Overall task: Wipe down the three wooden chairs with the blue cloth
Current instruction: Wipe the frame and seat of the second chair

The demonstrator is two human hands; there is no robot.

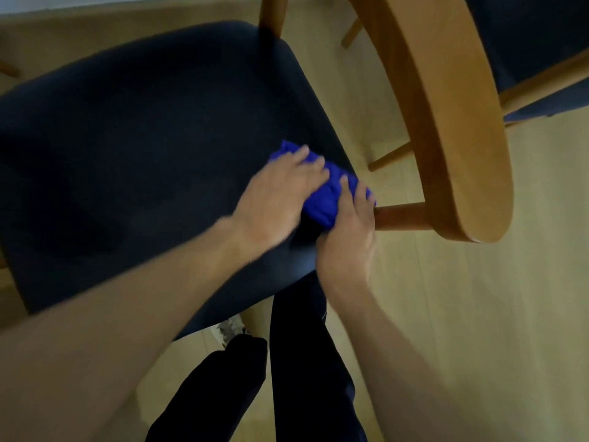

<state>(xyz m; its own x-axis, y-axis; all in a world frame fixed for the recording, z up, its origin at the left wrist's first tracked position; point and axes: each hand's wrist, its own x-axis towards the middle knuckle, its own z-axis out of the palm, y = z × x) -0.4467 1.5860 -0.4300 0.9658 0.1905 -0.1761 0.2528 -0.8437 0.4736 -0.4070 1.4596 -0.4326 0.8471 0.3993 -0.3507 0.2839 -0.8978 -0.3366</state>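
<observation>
A bunched blue cloth lies at the right rear corner of a dark padded chair seat. My left hand rests flat on top of the cloth with fingers stretched out. My right hand grips the cloth's right side, fingers curled round it, close to the round wooden post that joins the curved wooden backrest. The picture is blurred by motion.
A second chair with a dark seat and wooden rail stands at the upper right. Light wooden floor spreads to the right. My dark-trousered legs and a shoe stand beside the seat's front edge.
</observation>
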